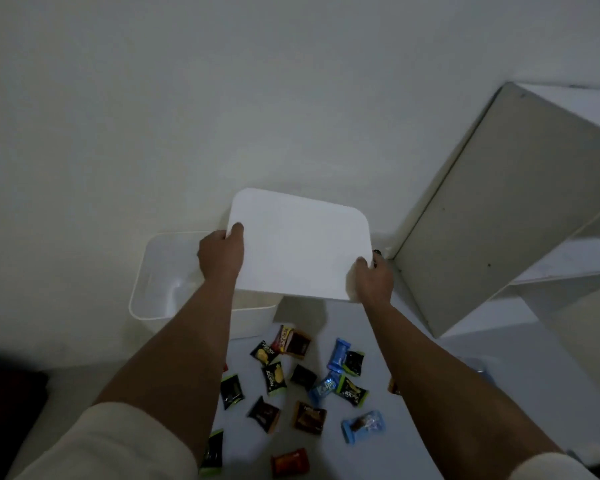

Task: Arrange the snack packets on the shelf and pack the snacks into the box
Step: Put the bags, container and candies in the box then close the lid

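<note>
A white lid [298, 244] is held up flat in both hands, tilted, above the floor. My left hand [220, 252] grips its left edge and my right hand [373, 278] grips its lower right corner. Under and left of the lid stands an open white box [160, 271], with nothing visible in the part that shows; my left arm and the lid hide the rest. Several small snack packets [305, 386] in black, blue, brown and red lie scattered on the white floor between my forearms. A white shelf unit [492, 209] stands at the right.
A pale wall fills the upper view behind the box. The shelf's side panel leans into view at the right, with a shelf board [575, 261] beyond it. A dark object [11, 386] sits at the far left edge.
</note>
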### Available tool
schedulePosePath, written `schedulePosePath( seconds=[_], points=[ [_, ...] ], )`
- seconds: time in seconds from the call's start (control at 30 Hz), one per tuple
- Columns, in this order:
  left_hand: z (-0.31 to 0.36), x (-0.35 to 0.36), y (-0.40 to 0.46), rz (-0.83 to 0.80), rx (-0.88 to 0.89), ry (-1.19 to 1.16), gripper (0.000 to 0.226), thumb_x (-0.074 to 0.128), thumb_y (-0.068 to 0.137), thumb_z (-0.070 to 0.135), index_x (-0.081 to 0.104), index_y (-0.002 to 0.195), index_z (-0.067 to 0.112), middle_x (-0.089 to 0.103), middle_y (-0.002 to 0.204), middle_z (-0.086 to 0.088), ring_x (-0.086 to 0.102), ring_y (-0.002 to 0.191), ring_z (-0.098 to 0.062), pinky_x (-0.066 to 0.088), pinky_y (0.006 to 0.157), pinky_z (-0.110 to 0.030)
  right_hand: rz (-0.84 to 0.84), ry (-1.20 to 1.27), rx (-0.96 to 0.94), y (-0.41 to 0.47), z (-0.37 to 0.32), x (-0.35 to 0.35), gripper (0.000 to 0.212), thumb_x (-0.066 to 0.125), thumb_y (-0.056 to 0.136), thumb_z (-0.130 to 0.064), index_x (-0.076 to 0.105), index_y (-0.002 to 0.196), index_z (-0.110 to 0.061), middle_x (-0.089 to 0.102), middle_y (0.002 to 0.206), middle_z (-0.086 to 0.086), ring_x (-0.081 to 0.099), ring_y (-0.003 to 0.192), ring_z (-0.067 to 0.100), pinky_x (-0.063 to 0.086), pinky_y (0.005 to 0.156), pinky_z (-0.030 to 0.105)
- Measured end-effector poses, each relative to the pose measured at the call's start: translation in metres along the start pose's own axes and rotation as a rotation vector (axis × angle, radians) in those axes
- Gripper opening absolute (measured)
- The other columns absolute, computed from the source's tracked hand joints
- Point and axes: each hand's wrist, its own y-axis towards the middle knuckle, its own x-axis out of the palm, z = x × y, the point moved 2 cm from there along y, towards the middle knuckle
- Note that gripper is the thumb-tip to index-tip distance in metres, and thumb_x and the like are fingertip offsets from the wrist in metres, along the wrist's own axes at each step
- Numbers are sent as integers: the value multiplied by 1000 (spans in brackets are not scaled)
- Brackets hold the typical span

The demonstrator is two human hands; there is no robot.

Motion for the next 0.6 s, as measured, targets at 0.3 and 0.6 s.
schedulePosePath(
  seconds=[0.3,0.6],
  points=[
    [-12,133,-56,-343,-87,109,52,55,87,49,69,102,2,67,91,-8,63,84,-28,48,72,-33,61,-108,197,48,104,-106,26,56,93,-19,69,109,-3,67,98,11,64,102,38,43,82,33],
    [-101,194,-66,-480,-471,153,30,66,89,33,64,99,5,63,93,-9,59,78,-24,46,69,-30,-99,-246,320,94,182,-105,32,55,94,-12,65,123,-2,67,122,20,61,113,39,45,96,38]
  ],
)
